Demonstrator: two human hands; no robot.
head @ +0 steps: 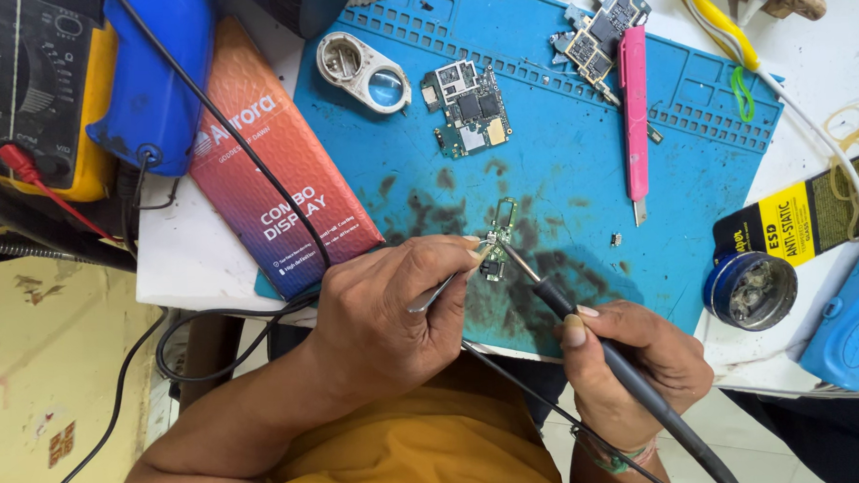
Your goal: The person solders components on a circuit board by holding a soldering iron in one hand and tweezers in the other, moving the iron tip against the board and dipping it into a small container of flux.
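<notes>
A small green circuit board (501, 231) lies on the stained blue work mat (560, 161) near its front edge. My left hand (394, 309) grips metal tweezers (433, 294), their tips pressing on the small board. My right hand (634, 363) holds a black soldering iron (600, 345) like a pen; its metal tip touches the same board from the right. The iron's cord runs back under my left hand.
On the mat lie a larger circuit board (470, 107), another board (601, 31), a pink knife (634, 111) and a loupe (365, 70). A red-orange flat box (273, 166), a yellow multimeter (39, 88), a blue round tin (750, 289) and a blue case (849, 327) surround it.
</notes>
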